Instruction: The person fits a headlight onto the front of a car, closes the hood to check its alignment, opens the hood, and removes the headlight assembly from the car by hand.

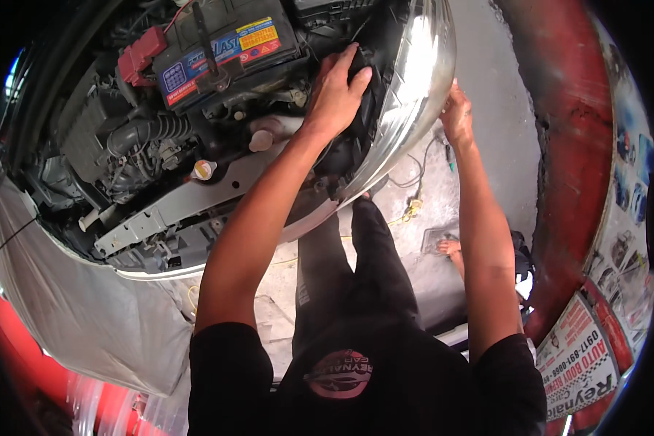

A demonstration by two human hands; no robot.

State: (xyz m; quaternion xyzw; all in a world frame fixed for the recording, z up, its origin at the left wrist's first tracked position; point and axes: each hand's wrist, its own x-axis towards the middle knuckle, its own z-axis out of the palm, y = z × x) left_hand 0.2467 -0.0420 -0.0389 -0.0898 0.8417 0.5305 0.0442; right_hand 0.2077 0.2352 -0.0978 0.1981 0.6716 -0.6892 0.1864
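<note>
My left hand (337,95) rests on the black housing (372,109) behind the clear headlight (421,58), beside the battery (236,54), with thumb and index finger apart. My right hand (457,112) is at the headlight's outer edge, fingers curled against it; its fingertips are partly hidden, and a small dark-and-green object (450,163) shows just below it. The open engine bay holds a curved black hose (142,131), a pale cap (261,139) and a radiator cap (202,170).
A grey cover (73,305) drapes at left. Cables (414,207) lie on the floor below the bumper (305,225). Another person's hand or foot (450,247) shows behind my right forearm. A red surface (574,160) and printed panels (581,356) stand at right.
</note>
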